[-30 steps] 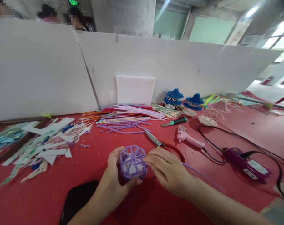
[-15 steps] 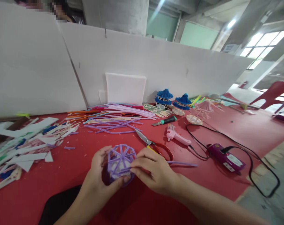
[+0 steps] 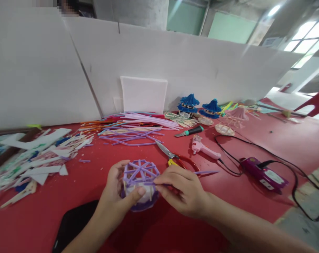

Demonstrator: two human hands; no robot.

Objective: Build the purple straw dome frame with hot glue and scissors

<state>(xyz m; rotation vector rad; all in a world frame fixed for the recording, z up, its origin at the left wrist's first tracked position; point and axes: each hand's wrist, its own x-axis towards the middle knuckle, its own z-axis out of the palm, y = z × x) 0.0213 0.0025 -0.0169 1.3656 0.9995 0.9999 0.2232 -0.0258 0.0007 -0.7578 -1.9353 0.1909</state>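
Left hand (image 3: pixel 117 198) cupping purple straw lantern frame (image 3: pixel 141 182) just above red bench (image 3: pixel 96 182), thumb pressed on its front, right hand (image 3: pixel 183 189) pinching a purple straw (image 3: pixel 205 172) at the frame's side, scissors (image 3: pixel 175 160) just beyond, pink glue gun (image 3: pixel 204 149) farther right, loose straws (image 3: pixel 133 128) along white partition (image 3: pixel 175 66).

Two bare arms come up from the bottom of the frame. The left hand (image 3: pixel 114 198) and right hand (image 3: pixel 183 191) wear no gloves, rings or watch. No sleeves show.
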